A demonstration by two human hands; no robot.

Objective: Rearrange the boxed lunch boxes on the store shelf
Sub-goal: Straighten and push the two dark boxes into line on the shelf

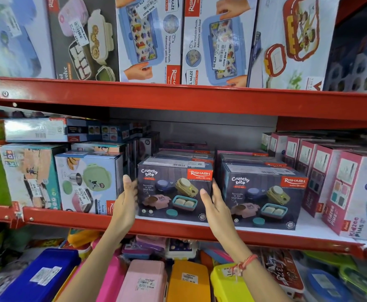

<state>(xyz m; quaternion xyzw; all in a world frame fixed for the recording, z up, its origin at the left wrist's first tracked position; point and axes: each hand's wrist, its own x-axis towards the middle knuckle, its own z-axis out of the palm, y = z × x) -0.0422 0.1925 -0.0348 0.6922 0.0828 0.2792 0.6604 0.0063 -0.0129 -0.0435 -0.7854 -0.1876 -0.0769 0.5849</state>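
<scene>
A dark blue "Crunchy bite" lunch box carton (pixel 173 190) stands at the front of the middle shelf (pixel 178 231). A second identical carton (pixel 263 199) stands just to its right, with more stacked behind both. My left hand (pixel 127 201) is open, palm against or very near the first carton's left side. My right hand (pixel 214 202) is open in front of that carton's right edge, in the gap between the two cartons. Neither hand grips anything.
A pale blue carton (pixel 86 184) with a green lunch box picture stands left of my left hand. Pink "Kidzee Plus" cartons (pixel 350 192) line the right. Larger cartons fill the upper shelf (pixel 178 99). Loose coloured plastic boxes (pixel 143 282) lie below.
</scene>
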